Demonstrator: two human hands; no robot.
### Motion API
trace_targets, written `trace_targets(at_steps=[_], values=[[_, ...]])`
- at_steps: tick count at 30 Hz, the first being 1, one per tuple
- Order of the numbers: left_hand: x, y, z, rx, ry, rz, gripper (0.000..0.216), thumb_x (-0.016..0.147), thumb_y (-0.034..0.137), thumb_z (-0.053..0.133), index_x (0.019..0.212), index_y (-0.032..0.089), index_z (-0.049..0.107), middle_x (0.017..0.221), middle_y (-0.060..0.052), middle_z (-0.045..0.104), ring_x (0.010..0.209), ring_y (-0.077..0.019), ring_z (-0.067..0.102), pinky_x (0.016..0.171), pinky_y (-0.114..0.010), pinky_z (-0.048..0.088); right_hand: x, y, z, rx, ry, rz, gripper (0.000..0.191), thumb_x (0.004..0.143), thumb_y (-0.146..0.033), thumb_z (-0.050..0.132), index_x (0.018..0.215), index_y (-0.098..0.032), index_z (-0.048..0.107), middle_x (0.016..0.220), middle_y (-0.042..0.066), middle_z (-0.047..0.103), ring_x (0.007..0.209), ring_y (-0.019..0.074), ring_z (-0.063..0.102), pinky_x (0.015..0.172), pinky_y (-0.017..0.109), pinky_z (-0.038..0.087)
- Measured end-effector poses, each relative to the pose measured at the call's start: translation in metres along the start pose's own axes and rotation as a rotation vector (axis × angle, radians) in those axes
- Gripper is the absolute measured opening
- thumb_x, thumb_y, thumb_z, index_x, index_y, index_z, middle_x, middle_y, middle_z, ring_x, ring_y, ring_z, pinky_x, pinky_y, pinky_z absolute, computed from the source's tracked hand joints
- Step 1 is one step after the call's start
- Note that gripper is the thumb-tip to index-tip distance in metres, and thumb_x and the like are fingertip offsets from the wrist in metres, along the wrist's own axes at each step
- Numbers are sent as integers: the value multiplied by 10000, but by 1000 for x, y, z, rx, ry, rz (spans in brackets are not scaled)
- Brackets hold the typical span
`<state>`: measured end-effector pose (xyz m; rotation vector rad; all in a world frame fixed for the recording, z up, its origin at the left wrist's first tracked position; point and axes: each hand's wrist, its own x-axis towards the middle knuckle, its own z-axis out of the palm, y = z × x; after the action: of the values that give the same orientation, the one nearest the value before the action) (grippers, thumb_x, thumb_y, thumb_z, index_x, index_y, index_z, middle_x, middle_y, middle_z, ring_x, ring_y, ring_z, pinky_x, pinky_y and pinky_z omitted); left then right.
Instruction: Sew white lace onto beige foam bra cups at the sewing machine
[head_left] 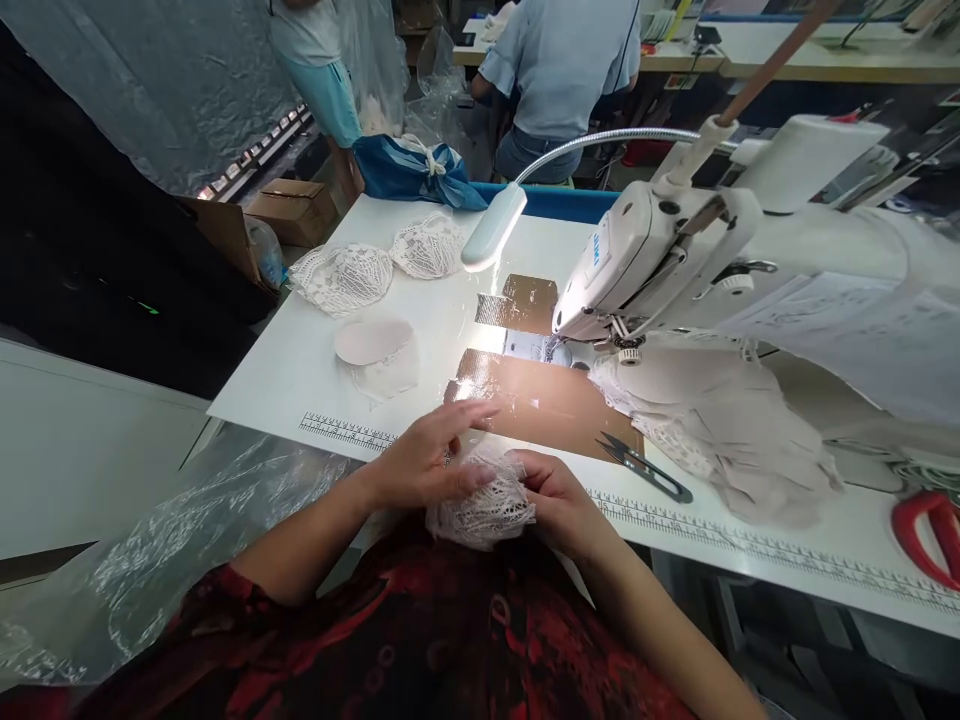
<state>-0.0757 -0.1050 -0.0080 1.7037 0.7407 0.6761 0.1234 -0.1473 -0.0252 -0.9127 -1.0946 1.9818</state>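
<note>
A white lace bra cup is held just off the table's front edge, close to my body. My right hand pinches its right side between thumb and fingers. Over its upper left lies my left hand, the thumb touching the lace and the fingers stretched out and apart from the thumb. Part of the cup is hidden under the left hand. Beyond both hands stands a white sewing machine, its needle area lit by a lamp. Black thread snips lie right of my right hand.
Two lace cups and a plain pale cup lie on the white table at left. Stacked beige fabric pieces sit under the machine arm. A red object is at far right. Two people are beyond the table.
</note>
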Motion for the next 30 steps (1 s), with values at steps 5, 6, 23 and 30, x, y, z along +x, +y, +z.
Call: trace_targets(at_steps=[5,6,23,30], values=[[-9,-19,-1,-423,-56,-276,322,810,395,658,960,111,626,815,-40,633,717,-135,571,662,-229,445,-1,4,-3,46,365,-204,369,672,-324,803,918,-251,537,738,-45,603,608,106,523,560,209,421],[-10,-21,1,-491,-22,-292,308,792,390,679,906,110,620,766,-23,613,670,-114,547,633,-213,426,-1,4,-4,19,424,-242,394,681,-322,798,962,-268,528,713,-58,588,584,104,513,548,207,419],[5,5,1,109,31,-42,628,698,389,765,1241,192,518,1196,-82,583,1054,-232,555,891,-311,450,-7,-14,-2,-577,425,-338,156,790,-321,678,708,-199,625,663,-10,628,581,119,539,549,229,420],[8,7,-8,146,95,-37,96,741,80,485,726,154,544,736,1,597,667,-110,526,627,-224,421,-6,-13,-6,-591,470,-361,184,775,-320,695,667,-192,618,615,-17,605,550,110,526,508,217,406]])
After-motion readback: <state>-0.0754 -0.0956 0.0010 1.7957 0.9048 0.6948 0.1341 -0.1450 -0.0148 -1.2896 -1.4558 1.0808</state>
